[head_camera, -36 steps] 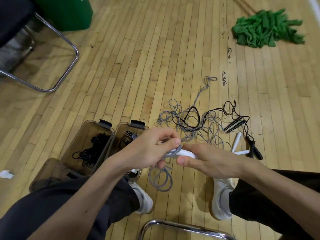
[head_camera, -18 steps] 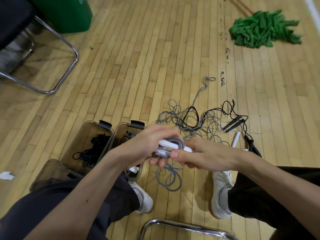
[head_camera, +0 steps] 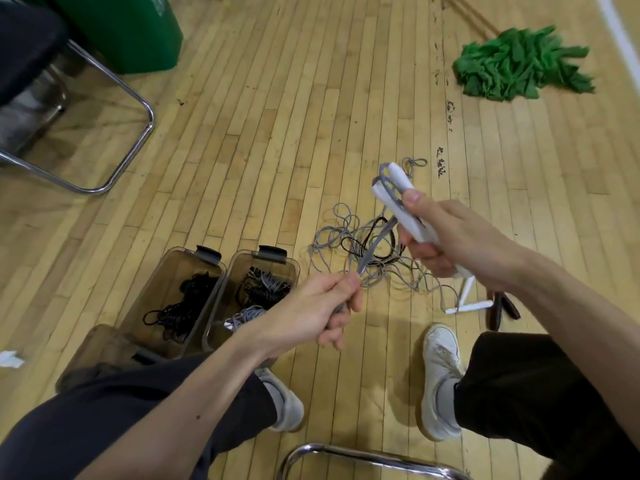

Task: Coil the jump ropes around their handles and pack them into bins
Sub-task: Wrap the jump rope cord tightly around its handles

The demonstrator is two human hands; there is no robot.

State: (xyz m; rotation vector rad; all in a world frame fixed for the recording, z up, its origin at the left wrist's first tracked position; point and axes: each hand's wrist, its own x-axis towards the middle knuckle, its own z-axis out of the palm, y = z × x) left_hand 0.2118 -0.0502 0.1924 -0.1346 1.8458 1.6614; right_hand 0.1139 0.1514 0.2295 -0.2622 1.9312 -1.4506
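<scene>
Hands apart, grey rope drawn tight between them.
The right hand curls its fingers round the paired white handles, thumb pressing the rope's wraps. The left hand grips the strand lower down. Half a second ago both hands met at the handles. Now the right is raised over the floor tangle, beside two bins holding coiled ropes.

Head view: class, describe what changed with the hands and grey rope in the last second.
The right hand carried the white handles up and away; the left hand, pinching the grey rope, pulled back, drawing it taut. The loose loop below is gone. Both grips, the bins and the floor tangle stayed.
</scene>
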